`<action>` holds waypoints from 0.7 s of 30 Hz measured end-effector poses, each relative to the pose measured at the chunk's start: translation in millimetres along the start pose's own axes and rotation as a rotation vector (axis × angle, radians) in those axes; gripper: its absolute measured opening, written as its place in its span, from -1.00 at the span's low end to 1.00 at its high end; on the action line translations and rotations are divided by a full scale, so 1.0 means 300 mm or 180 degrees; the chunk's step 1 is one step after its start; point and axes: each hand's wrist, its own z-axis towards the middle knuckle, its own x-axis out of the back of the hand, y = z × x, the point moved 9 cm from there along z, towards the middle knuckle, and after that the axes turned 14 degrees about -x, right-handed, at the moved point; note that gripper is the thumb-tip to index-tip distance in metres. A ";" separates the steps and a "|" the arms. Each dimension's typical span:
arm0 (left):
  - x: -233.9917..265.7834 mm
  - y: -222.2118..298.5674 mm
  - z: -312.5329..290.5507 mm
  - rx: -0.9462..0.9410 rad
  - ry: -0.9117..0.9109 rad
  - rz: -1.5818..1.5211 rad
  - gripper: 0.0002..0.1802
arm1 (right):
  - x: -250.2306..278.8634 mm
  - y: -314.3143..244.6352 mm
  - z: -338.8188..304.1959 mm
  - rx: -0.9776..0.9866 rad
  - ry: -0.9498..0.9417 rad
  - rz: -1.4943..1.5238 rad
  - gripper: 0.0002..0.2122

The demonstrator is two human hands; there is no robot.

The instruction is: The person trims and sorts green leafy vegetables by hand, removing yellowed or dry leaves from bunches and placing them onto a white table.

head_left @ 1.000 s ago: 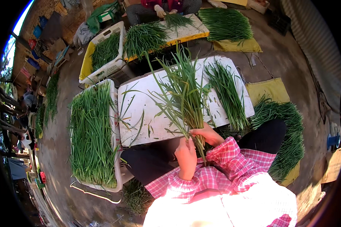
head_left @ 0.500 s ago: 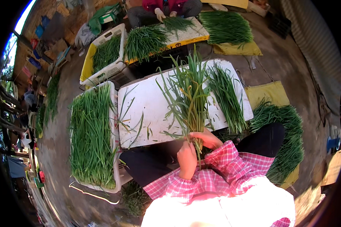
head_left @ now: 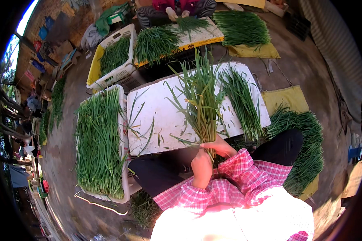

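A bunch of garlic chives (head_left: 203, 100) stands upright over the near edge of a white board (head_left: 153, 116), its leafy tops spread away from me. My right hand (head_left: 220, 147) is wrapped round the stems low down. Just below and to its left, my left hand (head_left: 201, 168) is closed at the stem ends, with its fingertips partly hidden. To the right on the board lies a second, flatter bunch of chives (head_left: 243, 105). Loose leaves and bits are strewn over the board's left part.
A white crate (head_left: 124, 176) full of chives stands at my left, and another crate (head_left: 129, 60) behind it. Across from me a co-worker's gloved hands (head_left: 177, 14) handle chives on a yellow-edged board (head_left: 201, 43). Piles of chives (head_left: 299, 140) lie on yellow sacks at the right.
The view has shifted slightly. My left hand has moved up a little closer to my right hand on the stems. Both still hold the chives.
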 end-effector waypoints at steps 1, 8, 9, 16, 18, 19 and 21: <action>-0.006 -0.005 -0.004 0.0026 -0.0074 0.0039 -0.82 | -0.010 -0.004 -0.005 -0.0065 -0.0016 -0.0030 -0.57; 0.092 -0.115 -0.011 0.0657 -0.0613 -0.2229 -0.46 | 0.037 0.002 -0.007 -0.0227 0.0172 -0.0856 -0.61; 0.140 -0.151 0.008 0.0639 -0.0265 -0.2263 -0.41 | 0.029 -0.002 -0.008 -0.0216 0.0229 -0.0958 -0.61; 0.106 -0.190 0.121 -0.0142 0.0020 -0.3106 -0.18 | -0.042 -0.018 -0.008 0.0855 0.0423 -0.1627 -0.63; 0.089 -0.178 0.111 0.0290 0.0072 -0.3720 -0.37 | -0.074 -0.049 -0.038 0.1113 0.0818 -0.2231 -0.65; 0.083 -0.171 0.109 0.0349 0.0220 -0.3817 -0.40 | -0.078 -0.056 -0.049 0.1203 0.0958 -0.2305 -0.66; 0.104 -0.126 0.103 0.0307 0.0609 -0.4060 -0.45 | -0.092 -0.067 -0.071 0.1334 0.1082 -0.2268 -0.67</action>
